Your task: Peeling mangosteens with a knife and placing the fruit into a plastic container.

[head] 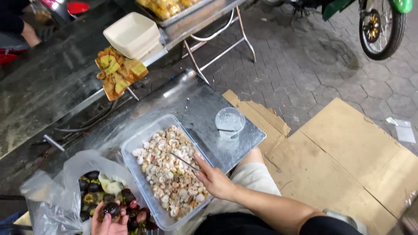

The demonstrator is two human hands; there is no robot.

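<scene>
My right hand (215, 180) holds a thin metal pick (185, 162) over a clear plastic tub (135, 147) filled with several white peeled fruit segments (172, 176). My left hand (109, 223), at the bottom edge, grips a dark purple round fruit (111, 209). It sits over a clear plastic bag (56, 196) of dark purple fruits and white rinds.
A clear plastic cup (229, 123) stands on the metal table (204, 104) beside the tub. A stack of cream trays (133, 35) and a yellow cloth (118, 72) lie further back. Flattened cardboard (348, 161) covers the paving at right; a motorbike wheel (379, 27) stands top right.
</scene>
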